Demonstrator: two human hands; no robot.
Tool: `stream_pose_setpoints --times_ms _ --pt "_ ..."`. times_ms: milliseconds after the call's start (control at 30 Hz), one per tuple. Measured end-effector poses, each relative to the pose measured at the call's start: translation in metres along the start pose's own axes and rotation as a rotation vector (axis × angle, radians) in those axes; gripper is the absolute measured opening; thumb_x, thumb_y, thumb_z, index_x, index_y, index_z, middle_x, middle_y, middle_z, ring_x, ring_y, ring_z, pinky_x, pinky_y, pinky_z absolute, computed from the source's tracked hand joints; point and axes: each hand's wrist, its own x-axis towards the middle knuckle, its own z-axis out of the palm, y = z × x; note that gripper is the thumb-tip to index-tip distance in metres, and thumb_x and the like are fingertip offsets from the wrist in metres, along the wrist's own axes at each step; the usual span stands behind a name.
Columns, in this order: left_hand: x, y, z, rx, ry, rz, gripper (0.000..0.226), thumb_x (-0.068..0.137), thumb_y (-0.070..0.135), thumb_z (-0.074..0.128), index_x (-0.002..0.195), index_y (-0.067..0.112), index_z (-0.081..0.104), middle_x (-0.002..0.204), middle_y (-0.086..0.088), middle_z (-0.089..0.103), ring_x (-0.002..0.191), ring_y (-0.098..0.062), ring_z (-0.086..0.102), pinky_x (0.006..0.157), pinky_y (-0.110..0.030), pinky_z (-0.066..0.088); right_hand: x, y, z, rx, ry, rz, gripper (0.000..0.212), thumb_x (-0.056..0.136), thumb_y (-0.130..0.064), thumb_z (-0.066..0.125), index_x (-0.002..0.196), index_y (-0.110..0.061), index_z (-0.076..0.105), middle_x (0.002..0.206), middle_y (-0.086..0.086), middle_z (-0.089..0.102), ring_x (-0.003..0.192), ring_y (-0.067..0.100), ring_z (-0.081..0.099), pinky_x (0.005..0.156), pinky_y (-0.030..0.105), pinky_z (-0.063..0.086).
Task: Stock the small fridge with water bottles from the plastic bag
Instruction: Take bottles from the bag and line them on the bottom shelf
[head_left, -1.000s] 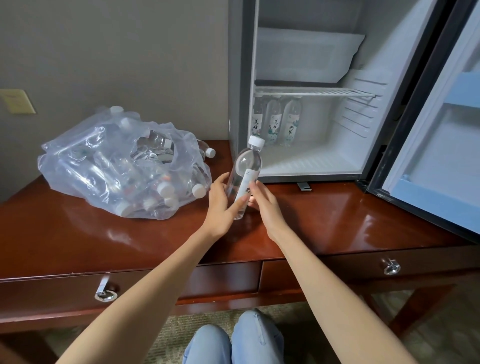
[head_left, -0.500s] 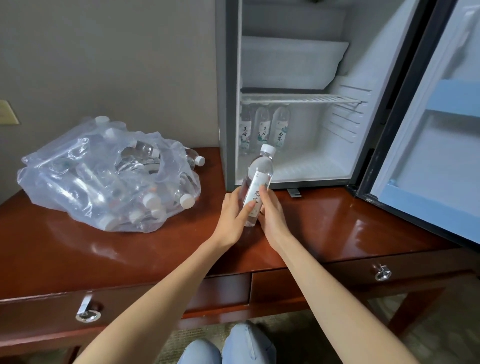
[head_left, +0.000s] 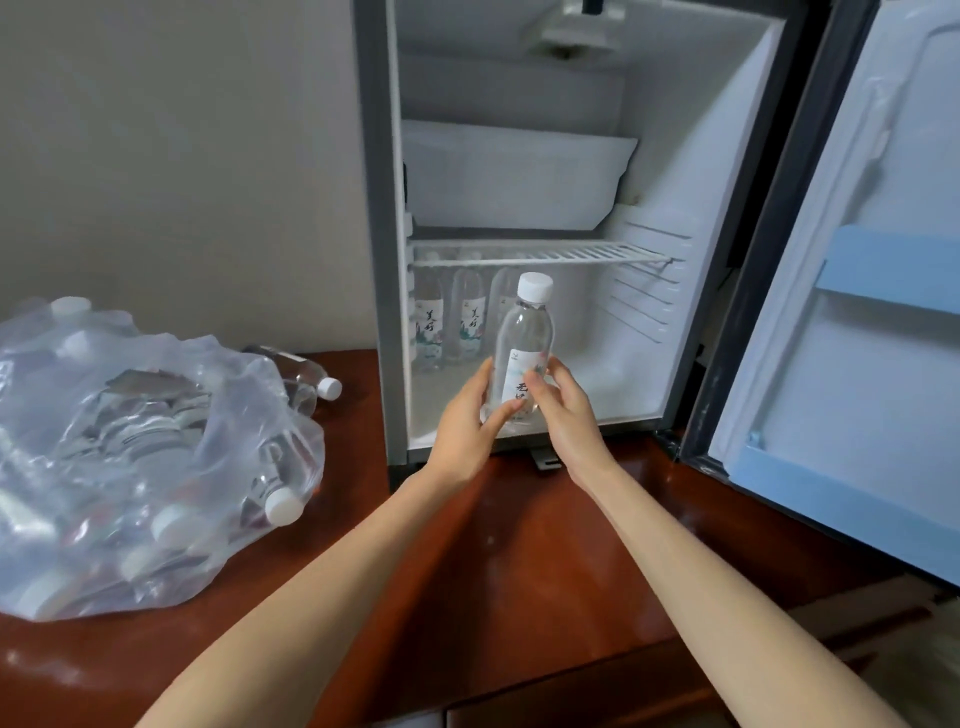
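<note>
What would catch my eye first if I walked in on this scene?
A clear water bottle with a white cap, held upright between the left hand and right hand, right at the mouth of the open small fridge. Behind it, labelled bottles stand in a row under the wire shelf. To the left, a plastic bag bulging with more bottles lies on the glossy wooden table.

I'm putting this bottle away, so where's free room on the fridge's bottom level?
The fridge floor is bare from the standing bottles at back left across to the right wall. The wire shelf above is bare too. Back left is crowded.
</note>
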Motion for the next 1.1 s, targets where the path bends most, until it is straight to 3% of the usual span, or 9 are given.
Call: stream_pose_setpoints --times_ms 133,233,333,533,633,800,933,1033,1100 --pt "0.022 -0.012 0.012 -0.017 -0.020 -0.026 0.060 0.094 0.022 0.060 0.147 0.013 0.034 0.146 -0.003 0.046 0.134 -0.014 0.043 0.112 -0.038 0.035 0.020 0.012 -0.011 -0.022 0.016 0.009 0.035 0.098 -0.018 0.051 0.132 -0.010 0.052 0.124 0.013 0.063 0.102 0.010 0.062 0.085 0.016 0.048" --pt "0.036 -0.022 0.022 0.026 -0.008 -0.014 0.050 0.092 0.023 0.062 0.140 0.019 0.046 0.127 -0.008 0.056 0.122 -0.016 0.051 0.106 -0.034 0.040 0.032 0.025 -0.017 -0.016 0.042 0.029 0.035 0.098 -0.017 0.051 0.134 -0.012 0.051 0.123 0.012 0.063 0.105 0.017 0.062 0.091 0.025 0.049" --pt "0.053 -0.029 0.029 -0.013 -0.003 -0.018 0.042 0.090 0.024 0.065 0.131 0.022 0.057 0.116 -0.009 0.063 0.112 -0.016 0.057 0.101 -0.035 0.045 0.049 0.034 -0.024 -0.029 0.057 0.018 0.035 0.099 -0.015 0.050 0.134 -0.015 0.049 0.124 0.010 0.063 0.108 0.020 0.062 0.088 0.022 0.051" --pt "0.088 -0.036 0.041 -0.038 0.043 -0.078 0.032 0.086 0.023 0.070 0.117 0.017 0.066 0.105 0.006 0.071 0.095 -0.003 0.064 0.093 -0.027 0.050 0.085 0.057 -0.042 -0.196 0.072 0.012 0.041 0.097 -0.017 0.054 0.137 -0.010 0.047 0.129 0.014 0.058 0.117 0.026 0.058 0.101 0.040 0.047" --pt "0.108 -0.044 0.048 -0.016 0.083 -0.117 0.033 0.084 0.029 0.072 0.115 0.018 0.068 0.107 0.004 0.071 0.100 -0.009 0.065 0.093 -0.029 0.050 0.104 0.065 -0.046 -0.219 0.085 0.022 0.040 0.098 -0.019 0.053 0.137 -0.011 0.048 0.131 0.015 0.056 0.118 0.025 0.057 0.102 0.045 0.047" --pt "0.134 -0.057 0.062 -0.094 0.171 -0.225 0.032 0.079 0.032 0.077 0.106 0.019 0.067 0.102 0.005 0.071 0.095 -0.011 0.065 0.086 -0.027 0.053 0.129 0.074 -0.052 -0.171 0.115 0.052 0.042 0.098 -0.022 0.053 0.139 -0.014 0.047 0.130 0.014 0.057 0.116 0.023 0.060 0.096 0.036 0.051" --pt "0.143 -0.064 0.074 -0.012 0.265 -0.254 0.038 0.075 0.045 0.077 0.101 0.024 0.059 0.097 0.013 0.062 0.089 -0.006 0.059 0.072 -0.018 0.043 0.143 0.080 -0.053 -0.140 0.131 0.038 0.039 0.099 -0.020 0.051 0.137 -0.013 0.049 0.127 0.010 0.061 0.114 0.021 0.060 0.095 0.032 0.050" --pt "0.149 -0.070 0.074 0.036 0.314 -0.298 0.033 0.076 0.045 0.076 0.090 0.021 0.058 0.089 0.011 0.060 0.075 -0.003 0.055 0.061 -0.016 0.037 0.150 0.085 -0.052 -0.144 0.147 0.019 0.037 0.098 -0.020 0.052 0.135 -0.013 0.051 0.123 0.007 0.063 0.103 0.013 0.063 0.078 0.015 0.051" --pt "0.151 -0.074 0.075 0.030 0.293 -0.314 0.024 0.081 0.039 0.073 0.085 0.020 0.059 0.082 0.011 0.061 0.073 -0.006 0.057 0.060 -0.018 0.039 0.155 0.086 -0.050 -0.143 0.148 0.004 0.034 0.099 -0.017 0.050 0.133 -0.011 0.052 0.120 0.009 0.064 0.098 0.011 0.064 0.075 0.014 0.052"
